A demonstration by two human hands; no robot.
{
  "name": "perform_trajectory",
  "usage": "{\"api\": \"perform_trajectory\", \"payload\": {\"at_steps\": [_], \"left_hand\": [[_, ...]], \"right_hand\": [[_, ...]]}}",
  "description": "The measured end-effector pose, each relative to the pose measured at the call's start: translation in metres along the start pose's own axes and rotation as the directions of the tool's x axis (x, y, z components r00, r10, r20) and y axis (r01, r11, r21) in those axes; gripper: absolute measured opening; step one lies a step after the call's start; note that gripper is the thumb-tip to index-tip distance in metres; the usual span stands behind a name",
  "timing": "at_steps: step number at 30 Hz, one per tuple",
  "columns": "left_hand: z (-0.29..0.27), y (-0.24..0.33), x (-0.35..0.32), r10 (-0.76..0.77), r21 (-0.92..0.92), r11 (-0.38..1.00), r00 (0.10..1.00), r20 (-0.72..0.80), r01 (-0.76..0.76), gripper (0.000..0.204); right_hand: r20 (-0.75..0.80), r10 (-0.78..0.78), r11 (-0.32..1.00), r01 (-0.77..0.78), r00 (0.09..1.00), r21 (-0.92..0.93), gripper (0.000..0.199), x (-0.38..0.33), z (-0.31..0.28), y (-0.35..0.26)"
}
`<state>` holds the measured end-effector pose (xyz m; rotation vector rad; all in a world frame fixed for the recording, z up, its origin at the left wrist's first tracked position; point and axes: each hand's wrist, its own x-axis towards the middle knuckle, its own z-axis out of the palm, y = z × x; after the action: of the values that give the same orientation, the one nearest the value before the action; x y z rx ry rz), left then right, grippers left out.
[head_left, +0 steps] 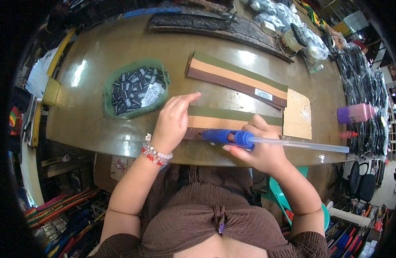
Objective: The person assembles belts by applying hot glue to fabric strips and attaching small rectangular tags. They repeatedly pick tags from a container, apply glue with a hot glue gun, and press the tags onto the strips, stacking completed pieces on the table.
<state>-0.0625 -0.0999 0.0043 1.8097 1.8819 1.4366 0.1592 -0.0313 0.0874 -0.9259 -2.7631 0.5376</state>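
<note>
The right hand (262, 148) curls around a blue hot-glue gun (228, 136), nozzle at the near edge of a striped strip (223, 122) on the table (86, 118); the left hand (173, 118), fingers together, apparently steadies its left end. Leftward, a green basin (107, 96) corrals labels (131, 91), presumably for easy reach.

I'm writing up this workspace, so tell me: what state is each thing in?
Glue gun: held in the right hand; whether hot, unclear.
Glue stick: partly in the gun.
Near strip: lying flat, left hand at its left end.
Far strip: lying down, white label attached.
Green tub: open, holding many dark tags.
Cardboard: flat, marked.
</note>
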Motion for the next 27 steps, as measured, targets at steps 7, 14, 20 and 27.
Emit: {"api": "perform_trajectory", "payload": {"at_steps": [7, 14, 20, 27], "left_hand": [[0.005, -0.003, -0.003, 0.039, 0.093, 0.995, 0.999, 0.038, -0.042, 0.03], [0.004, 0.002, 0.001, 0.035, 0.146, 0.988, 0.993, 0.114, -0.052, 0.033], [0.005, 0.006, 0.001, 0.028, 0.134, 0.99, 0.995, 0.1, -0.041, 0.034], [0.005, 0.01, 0.003, -0.001, 0.165, 0.986, 0.992, 0.125, -0.02, 0.032]], "right_hand": [[0.179, 0.114, 0.973, -0.074, 0.977, -0.217, 0.042, 0.007, -0.02, -0.018], [0.246, -0.093, 0.98, 0.133, 0.965, -0.149, 0.042, 0.001, -0.044, -0.022], [-0.501, 0.691, 0.722, -0.459, 0.521, 0.518, 0.033, -0.013, -0.05, 0.133], [-0.618, 0.675, 0.702, -0.609, 0.403, 0.369, 0.047, -0.052, 0.003, 0.22]]}}
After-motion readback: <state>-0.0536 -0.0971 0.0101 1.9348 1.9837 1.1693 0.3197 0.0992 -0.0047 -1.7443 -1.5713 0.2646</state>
